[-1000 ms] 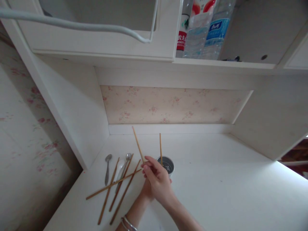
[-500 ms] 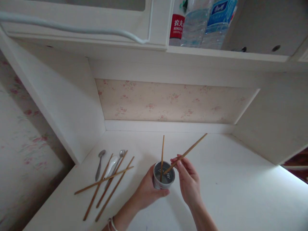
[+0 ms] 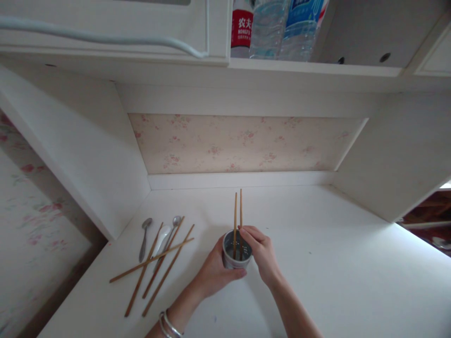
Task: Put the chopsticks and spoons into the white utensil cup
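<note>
My left hand [image 3: 218, 267] is wrapped round a grey metal utensil holder [image 3: 235, 264] with small holes in its bottom. Two wooden chopsticks stand upright inside it. The left chopstick [image 3: 235, 211] stands free, while the right chopstick [image 3: 241, 206] is pinched between the fingers of my right hand [image 3: 260, 251] at the holder's rim. To the left, several more chopsticks [image 3: 169, 274] lie crossed on the white tabletop [image 3: 317, 281]. Among them are a white spoon [image 3: 161, 239] and a metal spoon [image 3: 176, 221], both partly covered. A second metal spoon [image 3: 143, 239] lies apart at their left.
A white cabinet with a long handle [image 3: 105, 37] hangs above the tabletop. Plastic bottles [image 3: 269, 30] stand on its open shelf. White side panels [image 3: 81, 155] close in the left and right, with floral wallpaper [image 3: 229, 145] at the back.
My right hand has moved left and tipped its chopstick from a slant to upright inside the holder, beside the other one. The view has shifted slightly.
</note>
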`<act>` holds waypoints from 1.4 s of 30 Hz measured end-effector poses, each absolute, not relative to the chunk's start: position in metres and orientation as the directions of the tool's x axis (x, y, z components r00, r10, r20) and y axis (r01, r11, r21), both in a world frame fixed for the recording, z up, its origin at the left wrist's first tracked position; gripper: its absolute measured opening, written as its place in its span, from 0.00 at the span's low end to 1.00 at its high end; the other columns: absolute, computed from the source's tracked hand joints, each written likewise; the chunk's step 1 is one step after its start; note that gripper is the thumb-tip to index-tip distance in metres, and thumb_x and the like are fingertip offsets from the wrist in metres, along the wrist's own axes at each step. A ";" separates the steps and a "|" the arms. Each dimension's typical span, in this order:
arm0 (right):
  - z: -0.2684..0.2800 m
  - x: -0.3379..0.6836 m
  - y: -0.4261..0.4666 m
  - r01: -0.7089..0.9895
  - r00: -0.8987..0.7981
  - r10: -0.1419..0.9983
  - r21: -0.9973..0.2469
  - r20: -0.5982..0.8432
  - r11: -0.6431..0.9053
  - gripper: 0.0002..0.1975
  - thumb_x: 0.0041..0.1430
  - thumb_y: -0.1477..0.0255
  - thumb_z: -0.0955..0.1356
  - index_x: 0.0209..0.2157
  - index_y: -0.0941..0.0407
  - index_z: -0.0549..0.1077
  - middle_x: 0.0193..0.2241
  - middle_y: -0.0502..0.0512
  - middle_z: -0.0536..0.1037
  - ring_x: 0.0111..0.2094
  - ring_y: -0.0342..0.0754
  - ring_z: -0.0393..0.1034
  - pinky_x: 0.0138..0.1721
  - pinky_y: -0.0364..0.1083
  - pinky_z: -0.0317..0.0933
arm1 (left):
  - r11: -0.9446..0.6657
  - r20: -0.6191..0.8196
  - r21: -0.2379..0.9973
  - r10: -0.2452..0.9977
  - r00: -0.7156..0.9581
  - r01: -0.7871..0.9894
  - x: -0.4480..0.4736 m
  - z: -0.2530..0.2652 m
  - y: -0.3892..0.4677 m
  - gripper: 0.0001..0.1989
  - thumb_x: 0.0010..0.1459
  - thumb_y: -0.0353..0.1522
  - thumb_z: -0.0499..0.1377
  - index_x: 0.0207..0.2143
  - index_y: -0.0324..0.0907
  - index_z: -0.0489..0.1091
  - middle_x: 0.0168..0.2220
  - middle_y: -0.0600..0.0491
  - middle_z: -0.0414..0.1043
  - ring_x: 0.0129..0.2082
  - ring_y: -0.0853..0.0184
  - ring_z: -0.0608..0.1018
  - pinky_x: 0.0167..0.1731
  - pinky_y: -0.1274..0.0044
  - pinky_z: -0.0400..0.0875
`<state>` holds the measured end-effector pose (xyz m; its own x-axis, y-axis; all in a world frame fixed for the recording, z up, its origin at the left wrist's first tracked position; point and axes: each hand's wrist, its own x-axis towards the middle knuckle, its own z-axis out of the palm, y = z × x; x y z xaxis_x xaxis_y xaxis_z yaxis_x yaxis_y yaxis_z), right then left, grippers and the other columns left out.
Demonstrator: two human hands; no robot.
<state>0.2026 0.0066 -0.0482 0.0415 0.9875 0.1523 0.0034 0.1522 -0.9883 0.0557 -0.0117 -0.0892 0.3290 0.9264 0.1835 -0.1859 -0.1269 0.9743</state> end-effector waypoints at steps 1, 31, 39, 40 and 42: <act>-0.048 0.202 0.006 -0.019 0.035 0.990 -0.991 0.135 0.135 0.15 0.55 0.59 0.69 0.31 0.56 0.80 0.38 0.57 0.79 0.42 0.53 0.70 0.44 0.49 0.61 | -0.127 0.186 0.973 0.924 0.333 -0.191 0.055 -0.088 -0.012 0.42 0.40 0.30 0.72 0.58 0.44 0.59 0.55 0.45 0.67 0.56 0.53 0.69 0.57 0.63 0.60; -0.053 0.201 0.006 -0.178 0.016 0.999 -0.983 0.031 0.034 0.15 0.50 0.61 0.73 0.37 0.55 0.80 0.38 0.55 0.81 0.43 0.52 0.71 0.46 0.49 0.61 | -0.130 0.184 0.976 0.922 0.342 -0.176 0.054 -0.084 -0.012 0.42 0.40 0.29 0.72 0.58 0.45 0.60 0.56 0.45 0.67 0.56 0.53 0.68 0.58 0.62 0.59; -0.051 0.202 0.004 -0.255 -0.090 0.994 -0.963 -0.064 -0.086 0.18 0.49 0.63 0.74 0.42 0.55 0.79 0.40 0.55 0.80 0.43 0.52 0.72 0.45 0.48 0.63 | -0.104 0.170 0.976 0.915 0.367 -0.192 0.054 -0.085 -0.014 0.42 0.40 0.30 0.72 0.57 0.43 0.60 0.56 0.45 0.66 0.57 0.54 0.68 0.57 0.63 0.59; -0.049 0.203 0.003 -0.256 -0.112 0.992 -0.962 -0.064 -0.091 0.17 0.50 0.63 0.73 0.41 0.56 0.79 0.39 0.55 0.80 0.41 0.51 0.72 0.43 0.47 0.63 | -0.094 0.159 0.979 0.909 0.385 -0.184 0.053 -0.084 -0.014 0.42 0.39 0.30 0.72 0.57 0.44 0.60 0.56 0.45 0.67 0.56 0.54 0.68 0.57 0.63 0.60; -0.046 0.204 0.001 -0.257 -0.137 0.989 -0.962 -0.061 -0.095 0.16 0.51 0.63 0.73 0.40 0.56 0.79 0.36 0.55 0.80 0.37 0.50 0.72 0.38 0.46 0.63 | -0.068 0.133 0.984 0.895 0.426 -0.163 0.052 -0.084 -0.014 0.42 0.38 0.29 0.72 0.57 0.44 0.60 0.55 0.46 0.68 0.55 0.54 0.69 0.56 0.63 0.61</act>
<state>0.2045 0.0013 -0.0455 -0.1369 0.9887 -0.0609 -0.2570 -0.0948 -0.9617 0.0518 -0.0142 -0.0837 0.4257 0.8950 0.1328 -0.1634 -0.0683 0.9842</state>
